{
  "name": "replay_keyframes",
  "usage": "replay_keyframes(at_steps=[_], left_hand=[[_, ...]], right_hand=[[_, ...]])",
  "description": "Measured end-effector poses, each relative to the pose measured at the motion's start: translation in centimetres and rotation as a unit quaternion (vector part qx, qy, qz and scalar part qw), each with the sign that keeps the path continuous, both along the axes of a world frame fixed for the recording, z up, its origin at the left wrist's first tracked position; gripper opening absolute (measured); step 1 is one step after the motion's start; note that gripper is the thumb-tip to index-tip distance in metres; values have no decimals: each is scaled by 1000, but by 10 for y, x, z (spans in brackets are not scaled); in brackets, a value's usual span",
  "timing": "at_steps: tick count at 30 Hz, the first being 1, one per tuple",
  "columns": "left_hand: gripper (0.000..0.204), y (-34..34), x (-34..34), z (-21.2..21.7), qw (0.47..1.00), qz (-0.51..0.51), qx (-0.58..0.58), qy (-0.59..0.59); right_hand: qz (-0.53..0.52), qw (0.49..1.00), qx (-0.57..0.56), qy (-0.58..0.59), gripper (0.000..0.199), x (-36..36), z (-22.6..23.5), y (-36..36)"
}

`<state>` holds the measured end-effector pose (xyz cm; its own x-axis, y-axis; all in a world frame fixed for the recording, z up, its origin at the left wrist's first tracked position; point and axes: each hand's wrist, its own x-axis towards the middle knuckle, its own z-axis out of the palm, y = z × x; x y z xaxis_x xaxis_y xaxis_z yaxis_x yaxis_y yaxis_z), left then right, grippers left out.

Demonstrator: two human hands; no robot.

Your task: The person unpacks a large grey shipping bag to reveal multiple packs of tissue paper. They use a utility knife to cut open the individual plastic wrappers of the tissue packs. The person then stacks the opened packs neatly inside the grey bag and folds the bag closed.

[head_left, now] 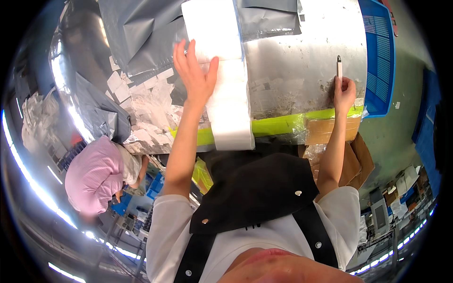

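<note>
My left hand is open with its fingers spread, slightly blurred, at the left edge of a long white strip of sheet material. Whether its palm touches the strip I cannot tell. This strip runs across the worktable and hangs over the near edge. Beyond the fingertips lies a creased grey plastic bag. Over at the table's right side, my right hand grips a slim white pen-like tool, its dark tip pointing away from me. The tool's exact kind is unclear.
Another grey plastic sheet lies at the far side. White paper scraps cover the table's left part. Yellow-green tape lines the near edge. A blue crate stands right, a cardboard box below. A person in pink bends at left.
</note>
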<state>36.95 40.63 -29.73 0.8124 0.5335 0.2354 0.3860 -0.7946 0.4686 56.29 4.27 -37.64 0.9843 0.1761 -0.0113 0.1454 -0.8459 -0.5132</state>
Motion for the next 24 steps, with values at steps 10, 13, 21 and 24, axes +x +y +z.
replay_keyframes(at_steps=[10, 13, 21, 24], left_hand=[[43, 65, 104, -10, 999, -32, 29, 17], [48, 52, 111, 5, 996, 0, 13, 91], [32, 72, 105, -24, 997, 29, -62, 37], [29, 84, 100, -31, 994, 4, -101, 42]], right_hand=[[-116, 944, 289, 105, 21, -31, 7, 55], [-98, 947, 268, 145, 23, -49, 13, 77], [20, 880, 360, 310, 27, -86, 31, 115], [56, 801, 435, 407, 26, -92, 37, 127]])
